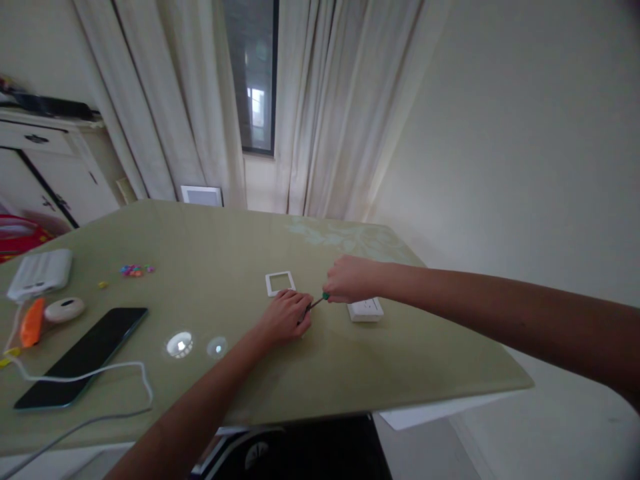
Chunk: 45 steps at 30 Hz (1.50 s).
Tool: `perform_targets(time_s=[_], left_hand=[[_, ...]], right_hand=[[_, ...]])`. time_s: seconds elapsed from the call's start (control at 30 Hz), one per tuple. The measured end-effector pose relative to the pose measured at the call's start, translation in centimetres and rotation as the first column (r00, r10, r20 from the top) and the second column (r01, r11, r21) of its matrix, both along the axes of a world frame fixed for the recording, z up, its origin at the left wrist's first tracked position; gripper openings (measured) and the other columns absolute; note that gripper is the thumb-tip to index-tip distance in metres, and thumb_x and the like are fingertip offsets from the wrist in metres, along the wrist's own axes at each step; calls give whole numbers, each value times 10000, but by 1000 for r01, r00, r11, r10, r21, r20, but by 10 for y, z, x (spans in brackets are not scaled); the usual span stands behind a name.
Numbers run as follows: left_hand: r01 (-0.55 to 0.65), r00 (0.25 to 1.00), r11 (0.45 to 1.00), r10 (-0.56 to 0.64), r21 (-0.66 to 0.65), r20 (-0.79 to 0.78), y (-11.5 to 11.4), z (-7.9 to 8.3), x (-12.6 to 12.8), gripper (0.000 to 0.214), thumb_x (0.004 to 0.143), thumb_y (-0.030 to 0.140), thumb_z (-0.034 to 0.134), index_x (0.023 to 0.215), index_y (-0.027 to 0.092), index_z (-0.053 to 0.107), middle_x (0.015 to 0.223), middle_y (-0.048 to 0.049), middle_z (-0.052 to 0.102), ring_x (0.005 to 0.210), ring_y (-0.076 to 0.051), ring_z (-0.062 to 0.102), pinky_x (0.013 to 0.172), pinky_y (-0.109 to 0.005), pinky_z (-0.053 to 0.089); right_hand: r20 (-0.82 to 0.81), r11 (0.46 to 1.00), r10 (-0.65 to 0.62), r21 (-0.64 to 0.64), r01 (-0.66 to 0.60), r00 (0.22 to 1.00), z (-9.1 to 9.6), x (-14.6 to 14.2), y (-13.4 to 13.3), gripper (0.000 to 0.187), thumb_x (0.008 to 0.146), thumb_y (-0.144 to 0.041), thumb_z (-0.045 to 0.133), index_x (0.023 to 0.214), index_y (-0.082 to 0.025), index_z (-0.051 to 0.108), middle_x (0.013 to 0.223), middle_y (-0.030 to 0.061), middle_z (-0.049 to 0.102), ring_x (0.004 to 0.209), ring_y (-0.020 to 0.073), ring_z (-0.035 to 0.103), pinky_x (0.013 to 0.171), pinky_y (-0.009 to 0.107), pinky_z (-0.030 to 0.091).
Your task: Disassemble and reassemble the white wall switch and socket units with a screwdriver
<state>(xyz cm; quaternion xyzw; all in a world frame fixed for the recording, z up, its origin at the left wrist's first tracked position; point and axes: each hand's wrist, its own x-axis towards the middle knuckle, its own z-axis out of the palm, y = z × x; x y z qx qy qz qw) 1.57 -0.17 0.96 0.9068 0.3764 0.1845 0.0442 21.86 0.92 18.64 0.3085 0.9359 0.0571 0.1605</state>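
My right hand [346, 279] is closed around the green handle of a screwdriver [317, 303]. Its thin shaft slopes down to the left, and the tip meets the fingers of my left hand [286, 315]. Those fingers are curled and pressed together low over the table; what they hold is mostly hidden. Just behind my left hand lies a white square frame [269, 285], partly covered by the fingers. A white wall socket [366, 311] rests on the table below my right wrist, its upper part hidden by the hand.
On the left of the pale green table [200, 247] lie a black phone [83, 357], a white cable [120, 365], an orange object [33, 323], a rounded white device [65, 309], a white box [41, 272] and small coloured pieces [134, 270]. A wall stands at the right.
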Motion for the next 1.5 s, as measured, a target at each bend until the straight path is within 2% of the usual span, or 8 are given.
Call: perform_targets(time_s=[0.2, 0.33, 0.67, 0.8, 0.93, 1.17, 1.33, 1.5], left_hand=[[-14, 1000, 1000, 14, 6, 11, 0, 0, 2, 253, 990, 255, 535, 1201, 200, 664, 1098, -158, 786, 1071, -371, 714, 1001, -513, 493], [-23, 999, 1000, 23, 6, 25, 1, -1, 2, 256, 983, 268, 537, 1204, 211, 654, 1058, -144, 786, 1057, -361, 716, 1011, -510, 490], [-23, 997, 1000, 22, 2, 80, 4, -11, 2, 266, 960, 272, 525, 1194, 202, 633, 1062, -157, 784, 1073, -368, 714, 1028, -523, 489], [-13, 995, 1000, 13, 1, 98, 4, -11, 1, 231, 955, 273, 526, 1155, 206, 620, 1044, -147, 774, 1046, -361, 714, 1016, -515, 499], [-4, 995, 1000, 5, -10, 102, 2, -8, 1, 213, 949, 285, 549, 1135, 206, 616, 1049, -145, 767, 1031, -357, 717, 1003, -505, 509], [-17, 998, 999, 19, -30, 64, -2, -3, 4, 183, 942, 275, 587, 1111, 221, 631, 1079, -139, 772, 1054, -347, 714, 1040, -502, 498], [-47, 998, 998, 48, -44, 27, -2, 0, 6, 177, 953, 263, 582, 1105, 200, 650, 1103, -153, 783, 1075, -353, 720, 1041, -499, 499], [-69, 998, 996, 70, -52, 6, -3, 3, 7, 178, 973, 256, 569, 1113, 188, 655, 1110, -162, 791, 1101, -366, 723, 1042, -504, 487]], right_hand=[[31, 995, -92, -22, 93, 995, -9, 19, -7, 213, 1000, -338, 721, 957, -194, 871, 873, 138, 839, 804, 248, 759, 671, 301, 390], [-55, 987, -147, -78, 143, 988, -19, 37, -11, 239, 1031, -364, 685, 1019, -222, 877, 850, 94, 840, 722, 191, 711, 642, 278, 336], [-194, 973, -197, -161, 167, 961, -51, 63, -20, 432, 1099, -448, 587, 920, -149, 842, 761, 43, 786, 626, 126, 601, 613, 234, 350], [-129, 994, -98, -58, 91, 987, -41, 57, -15, 322, 1071, -394, 645, 947, -155, 822, 785, 82, 788, 621, 162, 628, 590, 265, 307], [-43, 995, 92, 33, -91, 995, -22, 38, -5, 124, 1001, -214, 691, 964, -149, 789, 774, 111, 768, 605, 196, 637, 588, 294, 294], [3, 936, 348, 58, -347, 938, -1, 11, 16, 224, 986, -89, 575, 851, -188, 725, 709, 65, 724, 643, 190, 666, 618, 311, 389], [120, 944, 322, 32, -328, 939, 4, 2, 26, 129, 978, -202, 730, 868, -154, 776, 721, 96, 767, 703, 233, 732, 650, 316, 421], [203, 987, 152, 25, -160, 967, 5, -2, 23, 265, 1006, -413, 756, 894, -185, 833, 827, 121, 821, 853, 268, 784, 743, 323, 465]])
